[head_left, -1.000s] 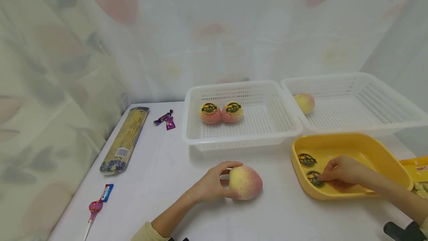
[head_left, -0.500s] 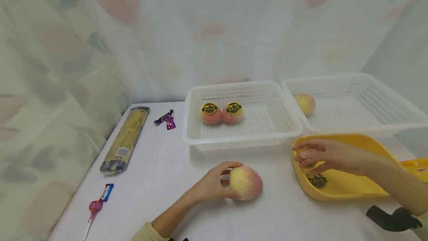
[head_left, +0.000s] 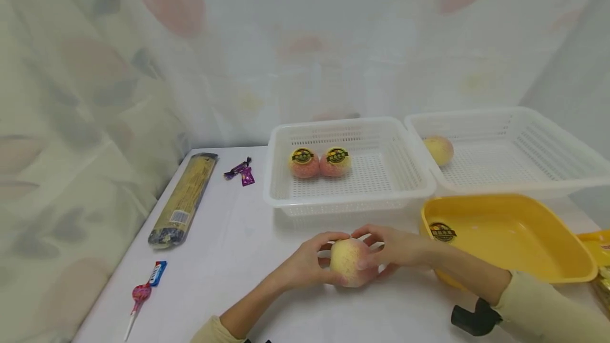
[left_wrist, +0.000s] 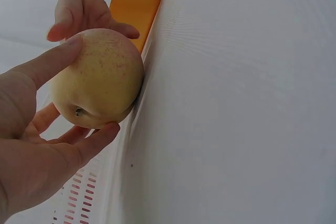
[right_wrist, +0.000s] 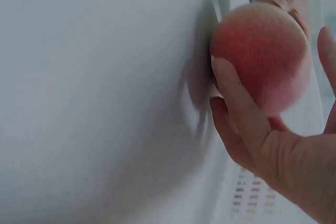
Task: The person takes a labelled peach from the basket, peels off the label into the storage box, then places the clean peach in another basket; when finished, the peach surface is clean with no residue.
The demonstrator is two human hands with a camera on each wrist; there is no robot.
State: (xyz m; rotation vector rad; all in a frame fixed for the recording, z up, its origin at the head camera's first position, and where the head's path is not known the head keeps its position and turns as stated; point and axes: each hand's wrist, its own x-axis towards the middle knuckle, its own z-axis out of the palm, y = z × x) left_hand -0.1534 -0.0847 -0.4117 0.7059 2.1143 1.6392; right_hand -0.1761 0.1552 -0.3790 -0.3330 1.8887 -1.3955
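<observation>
My left hand (head_left: 307, 263) grips a peach (head_left: 347, 262) low over the white table, thumb and fingers round its yellow end. The stem hollow shows in the left wrist view on this peach (left_wrist: 100, 90). From the other side, my right hand (head_left: 395, 247) cups the fruit, fingers curved against its pink end. One digit (right_wrist: 328, 51) stands off the skin in the right wrist view. A round black-and-gold sticker (head_left: 442, 232) lies in the yellow tray (head_left: 519, 205). My right forearm hides part of the tray's near left corner.
A white basket (head_left: 352, 200) behind the hands holds two stickered peaches (head_left: 320, 164). Another basket (head_left: 505, 192), right of it, holds one peach (head_left: 439, 151). At left lie a noodle packet (head_left: 183, 200), purple candies (head_left: 240, 171) and a lollipop (head_left: 141, 293). A yellow packet (head_left: 598, 247) sits far right.
My right hand has left the yellow tray, moving left to the peach, where its fingers now rest. Its forearm now covers where the lower sticker lay. The left hand keeps its grip.
</observation>
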